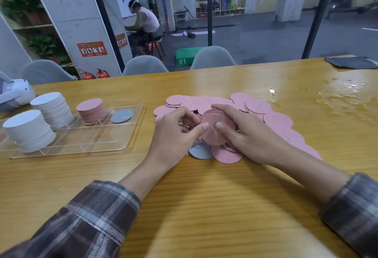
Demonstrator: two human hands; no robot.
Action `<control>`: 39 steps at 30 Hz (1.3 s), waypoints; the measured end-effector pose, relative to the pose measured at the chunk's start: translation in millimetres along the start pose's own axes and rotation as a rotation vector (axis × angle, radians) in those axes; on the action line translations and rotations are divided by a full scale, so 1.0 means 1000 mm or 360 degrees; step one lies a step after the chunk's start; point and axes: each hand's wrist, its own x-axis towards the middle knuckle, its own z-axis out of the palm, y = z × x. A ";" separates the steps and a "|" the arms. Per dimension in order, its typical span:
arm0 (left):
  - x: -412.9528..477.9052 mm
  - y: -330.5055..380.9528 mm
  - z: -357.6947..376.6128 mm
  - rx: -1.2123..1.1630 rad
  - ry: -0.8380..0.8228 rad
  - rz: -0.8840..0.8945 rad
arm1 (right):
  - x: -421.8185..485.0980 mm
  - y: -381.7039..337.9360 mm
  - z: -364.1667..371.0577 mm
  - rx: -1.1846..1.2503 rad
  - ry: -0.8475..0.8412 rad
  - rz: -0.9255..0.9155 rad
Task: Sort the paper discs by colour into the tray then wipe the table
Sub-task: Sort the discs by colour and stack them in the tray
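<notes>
A loose pile of pink paper discs (pixel 257 107) lies on the wooden table (pixel 204 196), with a grey disc (pixel 199 151) at its near edge. My left hand (pixel 176 133) and my right hand (pixel 245 133) together grip a small stack of pink discs (pixel 214 130) just above the pile. The clear tray (pixel 86 141) at the left holds two white stacks (pixel 28 128) (pixel 54 108), a pink stack (pixel 92 110) and a single grey disc (pixel 122 115).
A dark grey cloth (pixel 350 62) lies at the far right corner. Spilled water (pixel 343 96) glistens on the table's right side. A plush toy (pixel 14 92) sits at the far left. Grey chairs (pixel 212 58) stand behind the table.
</notes>
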 end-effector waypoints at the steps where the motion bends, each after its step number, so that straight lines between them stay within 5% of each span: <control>1: -0.001 0.000 0.001 -0.0015 -0.0002 -0.0017 | 0.000 0.000 0.000 -0.0008 -0.0006 0.0001; 11: 0.001 0.005 0.001 0.0154 0.0069 0.0095 | 0.002 0.003 -0.010 -0.0078 0.0099 -0.0033; 25: 0.006 0.005 0.043 0.0755 -0.0321 0.0170 | -0.006 0.040 -0.051 -0.0201 0.0287 -0.0021; 39: 0.004 0.008 0.026 0.0501 -0.0426 -0.0049 | -0.005 0.045 -0.041 -0.0315 0.0162 0.0077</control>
